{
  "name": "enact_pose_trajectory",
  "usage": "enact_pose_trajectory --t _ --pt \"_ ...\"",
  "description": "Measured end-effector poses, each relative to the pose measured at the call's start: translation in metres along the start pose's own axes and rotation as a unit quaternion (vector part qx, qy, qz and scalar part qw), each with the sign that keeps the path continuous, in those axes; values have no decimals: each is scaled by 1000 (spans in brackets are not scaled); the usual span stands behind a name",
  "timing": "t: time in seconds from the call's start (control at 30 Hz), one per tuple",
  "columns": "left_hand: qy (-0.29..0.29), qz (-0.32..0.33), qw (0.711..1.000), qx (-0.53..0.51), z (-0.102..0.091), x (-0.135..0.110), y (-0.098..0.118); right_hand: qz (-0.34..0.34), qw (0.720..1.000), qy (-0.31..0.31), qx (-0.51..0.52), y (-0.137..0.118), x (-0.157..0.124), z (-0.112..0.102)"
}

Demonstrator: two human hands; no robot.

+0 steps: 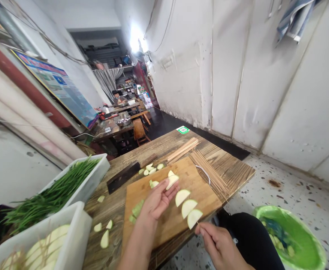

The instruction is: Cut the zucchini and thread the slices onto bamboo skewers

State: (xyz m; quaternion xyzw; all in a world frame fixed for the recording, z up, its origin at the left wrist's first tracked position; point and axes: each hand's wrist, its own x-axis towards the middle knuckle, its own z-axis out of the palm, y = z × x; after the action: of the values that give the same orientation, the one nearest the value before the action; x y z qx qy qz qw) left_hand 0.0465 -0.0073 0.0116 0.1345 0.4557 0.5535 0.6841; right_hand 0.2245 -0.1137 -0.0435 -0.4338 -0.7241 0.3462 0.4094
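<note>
My right hand [217, 240] grips the lower end of a thin wooden skewer [198, 223]. Several pale half-round vegetable slices [189, 208] with green edges are threaded along it. Above the cutting board [178, 221], my left hand [159, 198] pinches another half-round slice [172, 181] near the skewer's far end; whether the tip has gone into it I cannot tell. Smaller vegetable pieces [137, 209] lie on the board by my left wrist. Beyond the board's far edge sit more cut pieces [152, 170], next to a dark cleaver [123, 177].
Loose skewers [209, 170] lie at the board's right. On the left stand a white bin [104, 165] of long green stalks [57, 191] and a white bin [80, 225] of skewered slices [48, 247]. A green bucket [307, 240] is on the floor at right. A person [120, 99] sits far back.
</note>
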Motion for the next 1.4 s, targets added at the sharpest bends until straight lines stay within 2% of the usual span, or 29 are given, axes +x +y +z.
enact_pose_trajectory --t 0.23,0.6,1.2,1.4 --pt "-2 11 1000 23 -3 4 -5 -8 1000 -9 -9 -1 2 -2" --pt "-11 27 998 58 0 0 -7 15 1000 -16 14 -2 -1 -4" --pt "11 1 996 85 6 -8 -13 62 995 -18 81 -6 4 1" --pt "-3 33 998 62 12 -11 -19 56 994 -5 95 -8 7 0"
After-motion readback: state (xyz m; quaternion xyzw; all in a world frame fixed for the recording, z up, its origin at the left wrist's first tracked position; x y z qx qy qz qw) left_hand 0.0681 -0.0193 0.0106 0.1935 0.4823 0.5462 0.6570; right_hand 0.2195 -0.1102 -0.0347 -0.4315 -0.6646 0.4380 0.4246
